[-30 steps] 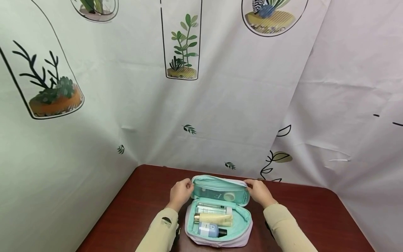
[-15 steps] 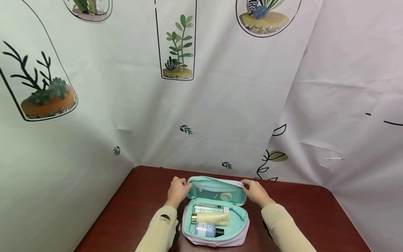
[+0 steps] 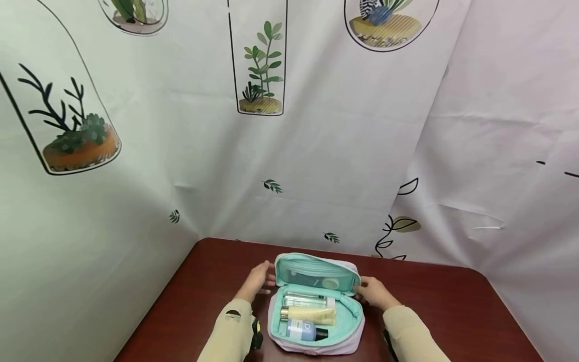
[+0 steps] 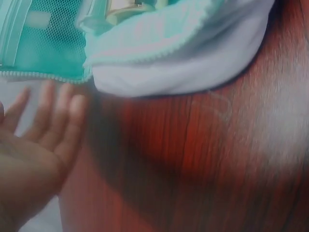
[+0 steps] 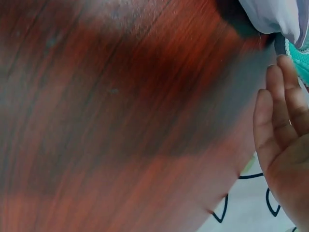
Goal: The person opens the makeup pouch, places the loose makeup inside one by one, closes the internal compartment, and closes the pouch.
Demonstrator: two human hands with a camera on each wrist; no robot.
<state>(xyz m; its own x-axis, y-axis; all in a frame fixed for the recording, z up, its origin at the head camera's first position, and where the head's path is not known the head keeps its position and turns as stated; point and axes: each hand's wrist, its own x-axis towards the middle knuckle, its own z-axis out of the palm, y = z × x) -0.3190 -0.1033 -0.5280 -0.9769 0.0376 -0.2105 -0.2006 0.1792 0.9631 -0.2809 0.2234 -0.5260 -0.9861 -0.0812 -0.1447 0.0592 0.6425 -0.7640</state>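
Note:
A lilac cosmetic bag [image 3: 336, 349] with mint lining lies unzipped on the table, its lid [image 3: 316, 265] standing up at the back. Behind the lid's mesh pocket [image 3: 312, 279] a round pale item shows. Inside the bag lie a clear bottle [image 3: 304, 300], a pale yellow tube with a gold cap [image 3: 309, 315] and a blue bottle with a black cap [image 3: 300, 330]. My left hand [image 3: 257, 282] is beside the lid's left edge, fingers extended and spread. At the lid's lower right corner, my right hand [image 3: 376, 292] has its fingers [image 5: 274, 92] extended alongside the bag.
The bag sits on a dark red wooden table [image 3: 217, 266] with rounded back corners. A white cloth [image 3: 203, 151] printed with plants hangs behind the table and along its left side. A dark strap [image 3: 257, 334] is on the left wrist.
Both hands have let go of the lid's upper corners. The left fingers have spread out beside it, and the right hand has moved down along its right side. The lid stays up.

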